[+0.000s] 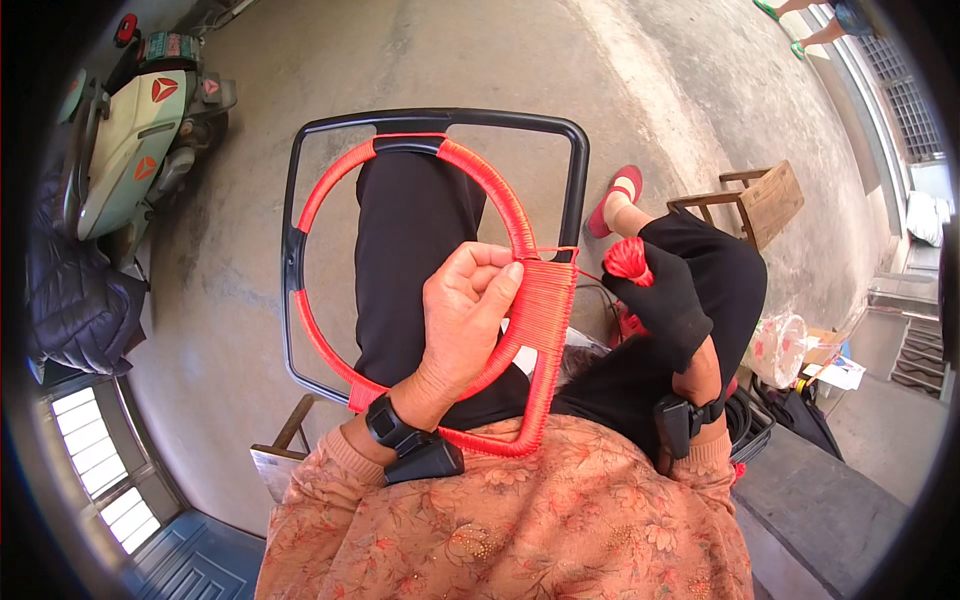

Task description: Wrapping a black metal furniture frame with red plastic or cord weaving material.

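Observation:
A black metal frame (pixel 578 180), rounded square with a ring inside it, rests across my lap. Red cord (pixel 544 305) is wound tightly round most of the ring, along the frame's near right corner, and in a flat band joining ring and side. My left hand (pixel 465 310), bare, is closed on the frame, its thumb pressed on the wound cord at the top of that band. My right hand (pixel 675 305), in a black glove, grips a bundle of red cord (pixel 629 261). A strand runs from the band toward this bundle. My left palm hides part of the ring.
A scooter (pixel 140 150) with a dark quilted cover (pixel 80 300) stands at the left. Wooden stools (pixel 770 205) are at the right and lower left (pixel 290 455). A clear plastic bag (pixel 778 348) lies by my right knee. Another person's feet (pixel 798 48) show at top right.

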A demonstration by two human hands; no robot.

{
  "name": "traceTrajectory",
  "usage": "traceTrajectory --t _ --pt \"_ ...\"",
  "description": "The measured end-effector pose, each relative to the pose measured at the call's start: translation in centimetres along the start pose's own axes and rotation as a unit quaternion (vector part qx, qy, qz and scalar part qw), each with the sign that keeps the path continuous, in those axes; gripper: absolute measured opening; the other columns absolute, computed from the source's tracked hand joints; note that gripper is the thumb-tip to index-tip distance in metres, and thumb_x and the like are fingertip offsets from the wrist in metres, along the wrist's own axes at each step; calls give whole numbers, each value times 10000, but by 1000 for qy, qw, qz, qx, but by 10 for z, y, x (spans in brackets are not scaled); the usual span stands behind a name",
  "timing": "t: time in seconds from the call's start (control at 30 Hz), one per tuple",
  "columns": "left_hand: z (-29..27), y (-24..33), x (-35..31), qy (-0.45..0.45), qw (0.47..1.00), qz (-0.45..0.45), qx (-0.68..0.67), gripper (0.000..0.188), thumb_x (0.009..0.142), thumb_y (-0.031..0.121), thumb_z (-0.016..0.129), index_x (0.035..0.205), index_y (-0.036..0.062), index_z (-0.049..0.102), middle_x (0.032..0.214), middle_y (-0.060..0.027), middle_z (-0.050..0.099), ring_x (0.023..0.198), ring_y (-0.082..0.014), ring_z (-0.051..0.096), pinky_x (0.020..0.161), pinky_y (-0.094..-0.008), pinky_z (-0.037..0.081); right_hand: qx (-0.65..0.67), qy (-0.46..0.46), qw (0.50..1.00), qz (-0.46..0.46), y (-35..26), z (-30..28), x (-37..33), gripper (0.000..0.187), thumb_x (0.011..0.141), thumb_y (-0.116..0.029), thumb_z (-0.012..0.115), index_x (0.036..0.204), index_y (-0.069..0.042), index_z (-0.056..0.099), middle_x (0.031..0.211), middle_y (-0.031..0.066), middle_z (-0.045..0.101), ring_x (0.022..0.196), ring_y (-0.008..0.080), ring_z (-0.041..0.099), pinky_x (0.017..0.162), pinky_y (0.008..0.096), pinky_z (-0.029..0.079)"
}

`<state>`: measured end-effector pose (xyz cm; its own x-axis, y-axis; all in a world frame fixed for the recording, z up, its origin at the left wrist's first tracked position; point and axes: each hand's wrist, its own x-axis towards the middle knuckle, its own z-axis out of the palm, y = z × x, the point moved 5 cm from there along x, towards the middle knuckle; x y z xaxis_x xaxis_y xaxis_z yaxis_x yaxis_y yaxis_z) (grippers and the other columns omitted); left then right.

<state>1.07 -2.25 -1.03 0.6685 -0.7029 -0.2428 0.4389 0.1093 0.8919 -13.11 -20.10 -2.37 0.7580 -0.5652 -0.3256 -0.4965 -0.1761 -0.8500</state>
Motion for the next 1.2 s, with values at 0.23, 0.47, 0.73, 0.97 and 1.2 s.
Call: traceTrajectory --t 0.23,0.47,0.73,0.97,1.2 --pt "-7 -2 3 14 999 -41 -5 142 964 148 565 966 6 567 838 -75 682 684 -112 652 594 -231 518 15 112 992 -65 15 -19 3 284 761 -105 752 1015 -9 669 831 74 691 788 114 637 744 273 499" --pt "-6 -6 6 17 995 -78 -66 145 947 173 600 943 29 582 822 -66 678 657 -117 647 581 -243 513 -59 173 977 -114 -1 -34 -4 280 768 -97 753 1017 1 670 849 49 693 764 101 636 717 265 507" --pt "-4 -5 7 21 996 -61 -64 134 957 158 581 935 26 580 820 -71 675 663 -117 652 584 -245 528 258 45 964 -36 -18 4 4 258 833 -96 703 1062 15 660 914 34 685 788 92 621 673 236 488" --pt "-4 -5 7 15 996 -59 -65 134 963 153 570 942 21 574 840 -82 680 680 -117 657 587 -246 537 295 -50 953 45 -39 34 2 185 820 -137 715 916 8 653 747 52 653 600 111 612 541 250 495" --pt "-4 -4 7 15 995 -55 -78 129 961 153 576 931 27 575 829 -68 678 675 -110 654 583 -241 529 111 33 986 -124 -69 17 -3 194 745 -11 726 926 -1 655 770 69 672 691 127 639 638 266 512"
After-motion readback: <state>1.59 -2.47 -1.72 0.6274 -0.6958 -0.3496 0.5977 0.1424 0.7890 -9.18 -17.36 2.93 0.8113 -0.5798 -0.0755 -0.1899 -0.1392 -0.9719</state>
